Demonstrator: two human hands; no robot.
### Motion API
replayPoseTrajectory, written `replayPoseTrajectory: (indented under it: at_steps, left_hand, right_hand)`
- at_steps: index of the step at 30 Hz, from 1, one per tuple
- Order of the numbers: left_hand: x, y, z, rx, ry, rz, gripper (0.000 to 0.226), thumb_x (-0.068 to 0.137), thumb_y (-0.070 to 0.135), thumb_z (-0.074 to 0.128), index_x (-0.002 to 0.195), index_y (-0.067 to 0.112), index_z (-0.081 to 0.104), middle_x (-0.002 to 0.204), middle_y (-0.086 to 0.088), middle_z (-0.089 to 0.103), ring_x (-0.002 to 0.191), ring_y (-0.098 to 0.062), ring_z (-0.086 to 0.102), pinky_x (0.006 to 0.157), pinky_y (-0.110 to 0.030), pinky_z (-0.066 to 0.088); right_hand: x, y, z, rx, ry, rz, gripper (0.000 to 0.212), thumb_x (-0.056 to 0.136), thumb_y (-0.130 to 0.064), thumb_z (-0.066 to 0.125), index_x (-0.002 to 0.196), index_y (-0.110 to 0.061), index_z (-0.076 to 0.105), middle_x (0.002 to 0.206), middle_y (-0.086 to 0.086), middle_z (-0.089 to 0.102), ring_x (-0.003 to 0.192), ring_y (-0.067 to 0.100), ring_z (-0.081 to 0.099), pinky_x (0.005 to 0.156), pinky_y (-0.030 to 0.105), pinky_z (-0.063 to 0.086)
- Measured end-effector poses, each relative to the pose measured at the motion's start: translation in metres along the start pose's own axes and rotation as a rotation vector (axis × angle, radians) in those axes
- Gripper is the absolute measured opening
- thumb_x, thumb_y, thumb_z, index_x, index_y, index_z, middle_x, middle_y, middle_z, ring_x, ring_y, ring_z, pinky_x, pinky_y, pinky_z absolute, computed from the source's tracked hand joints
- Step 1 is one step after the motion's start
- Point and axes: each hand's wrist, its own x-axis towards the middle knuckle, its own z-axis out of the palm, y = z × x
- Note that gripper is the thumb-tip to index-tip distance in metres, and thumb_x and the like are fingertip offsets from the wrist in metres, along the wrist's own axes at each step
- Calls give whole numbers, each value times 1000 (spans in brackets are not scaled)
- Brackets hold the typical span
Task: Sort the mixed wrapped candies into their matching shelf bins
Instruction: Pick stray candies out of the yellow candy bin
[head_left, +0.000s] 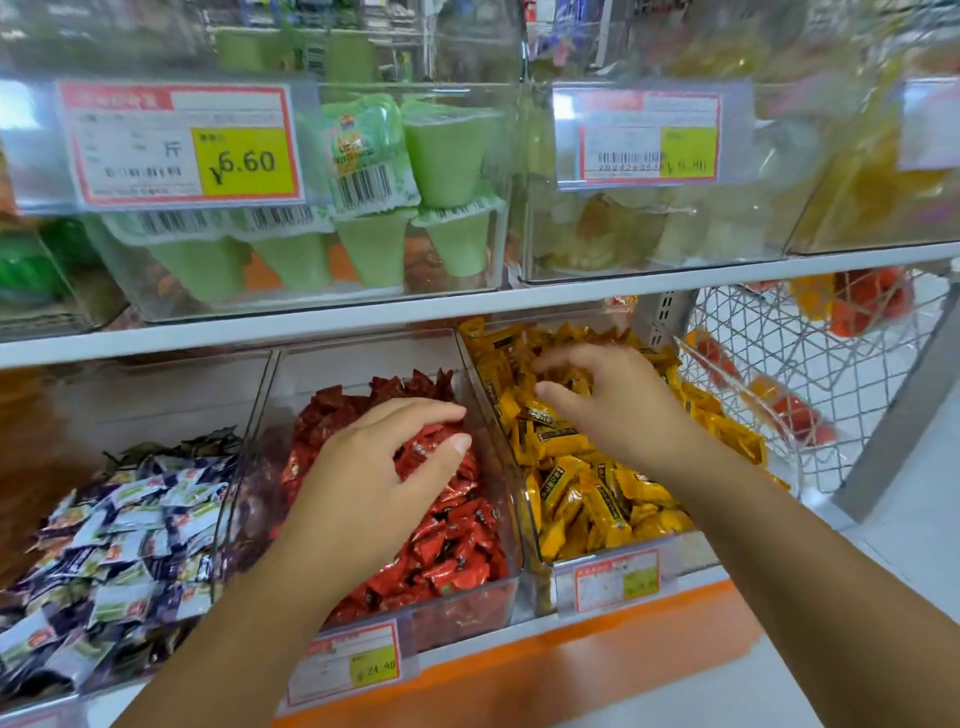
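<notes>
Looking down at the lower shelf: the left hand is curling over the red candies in the middle clear bin. Its thumb and fingers are pinching 1 red candy at the top of the heap, near the bin's right wall. So that piece is sitting right inside the grip, not beside it.

The right hand is reaching into the yellow bin next door, fingers half bent over the yellow candies. It's blurry there, so I honestly can't tell whether it's got 1 or is just touching the pile.

Handling-wise, I'm guessing these are going to be super light, with crinkly, slick film wrappers, so a piece could slide out of a lazy pinch. Grabbing across the fat middle of the piece is looking safer than tugging a twisted end.

To the left, blue-and-white candies are filling a 3rd bin. I'm not spotting any obvious strays among the reds or yellows from this angle. Green jelly cups are sitting on the shelf above.
</notes>
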Motion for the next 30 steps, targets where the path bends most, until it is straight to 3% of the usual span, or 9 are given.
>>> replayPoseTrajectory:
  at_steps: [2, 6, 10, 13, 15, 18, 22, 27, 30]
  left_hand:
    - [4, 4, 7, -12, -36, 20, 40, 80, 62, 46, 113, 48, 62, 117, 42, 47, 109, 28, 38, 84, 10, 21]
    - [14, 11, 23, 19, -101, 54, 53, 77, 67, 39, 122, 46, 58, 131, 35, 44, 123, 16, 36, 95, 3, 18]
    - [22, 13, 37, 77, -177, 54, 65, 75, 72, 34, 133, 46, 48, 145, 31, 31, 136, 7, 25, 111, -18, 20]
    - [24, 13, 44, 111, -271, 10, 76, 73, 75, 32, 144, 45, 33, 153, 29, 14, 142, 3, 11, 117, -27, 16]
    - [25, 13, 47, 142, -332, -26, 80, 74, 76, 31, 148, 45, 23, 156, 27, 4, 144, 2, 1, 119, -31, 14]
    - [27, 14, 49, 148, -365, -55, 81, 76, 75, 32, 149, 43, 18, 156, 27, -2, 144, 2, -4, 121, -34, 14]
    - [28, 13, 52, 159, -356, -60, 75, 82, 70, 37, 150, 43, 18, 157, 26, -2, 144, 3, -5, 120, -32, 11]
    - [30, 12, 53, 140, -349, -70, 78, 79, 71, 36, 150, 44, 16, 157, 25, -1, 144, 3, -4, 118, -29, 9]
    - [32, 12, 53, 132, -337, -68, 76, 82, 70, 41, 149, 44, 17, 158, 23, 2, 145, 1, 0, 118, -29, 10]
  right_hand:
    - [-7, 17, -13, -171, 17, 41, 36, 87, -54, 56, 120, -41, 60, 127, -1, 57, 125, 25, 42, 104, 44, 37]
    - [-22, 43, -34, -366, 44, 151, 69, 76, -76, 45, 137, -43, 42, 146, 3, 37, 136, 27, 27, 111, 48, 27]
    - [-30, 66, -27, -476, -62, 255, 104, 59, -95, 13, 149, -43, 9, 159, 8, 14, 145, 32, 16, 115, 54, 12]
    - [-33, 70, -1, -522, -123, 196, 119, 46, -99, -11, 150, -40, -1, 158, 14, 14, 145, 34, 14, 115, 55, 9]
    - [-32, 65, 18, -523, -148, 155, 117, 50, -98, -6, 150, -40, 5, 157, 17, 17, 144, 39, 16, 115, 56, 15]
    - [-26, 56, 32, -512, -72, 81, 94, 69, -85, 15, 150, -37, 22, 153, 14, 30, 136, 40, 32, 106, 58, 29]
    - [-19, 54, 39, -387, -75, -71, 69, 89, -62, 44, 150, -37, 20, 151, 4, 31, 134, 32, 30, 108, 47, 33]
    - [-15, 46, 8, -52, -301, -2, 60, 95, -48, 49, 144, -55, 16, 159, 0, 16, 145, 27, 13, 116, 47, 22]
    - [-17, 49, -37, 1, -235, 1, 48, 97, -38, 51, 141, -50, 34, 153, -8, 31, 140, 15, 30, 111, 29, 26]
